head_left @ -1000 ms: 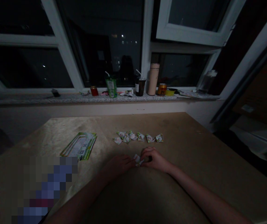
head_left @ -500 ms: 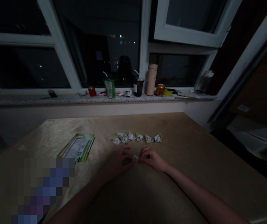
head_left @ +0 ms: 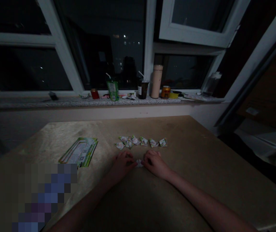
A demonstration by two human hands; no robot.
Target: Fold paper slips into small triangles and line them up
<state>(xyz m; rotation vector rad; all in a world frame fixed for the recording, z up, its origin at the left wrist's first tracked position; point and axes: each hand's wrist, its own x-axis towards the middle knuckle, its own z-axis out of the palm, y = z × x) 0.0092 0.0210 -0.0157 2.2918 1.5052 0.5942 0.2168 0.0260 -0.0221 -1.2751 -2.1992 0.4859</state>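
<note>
A small whitish folded piece (head_left: 139, 163), like printed paper or wrapper, lies on the table between my hands. My left hand (head_left: 123, 162) has its thumb and fingertips at the piece's left side. On the right side, my right hand (head_left: 155, 162) pinches its edge between curled fingers. Just beyond my fingers runs a row of several similar small crumpled white-and-green pieces (head_left: 143, 141). Whether they are folded paper or wrapped sweets is too dim to tell.
Flat green-and-white printed sheets or packets (head_left: 82, 151) lie to the left on the brown table (head_left: 188, 138). The sill (head_left: 77, 101) behind holds a green cup (head_left: 113, 89), a dark cup (head_left: 142, 89), a pink flask (head_left: 156, 81) and small jars. A pixelated patch covers the lower left.
Both hands have shifted slightly around the small piece. My left fingers have curled in and its thumb now meets the piece. The row and the printed sheets have stayed put.
</note>
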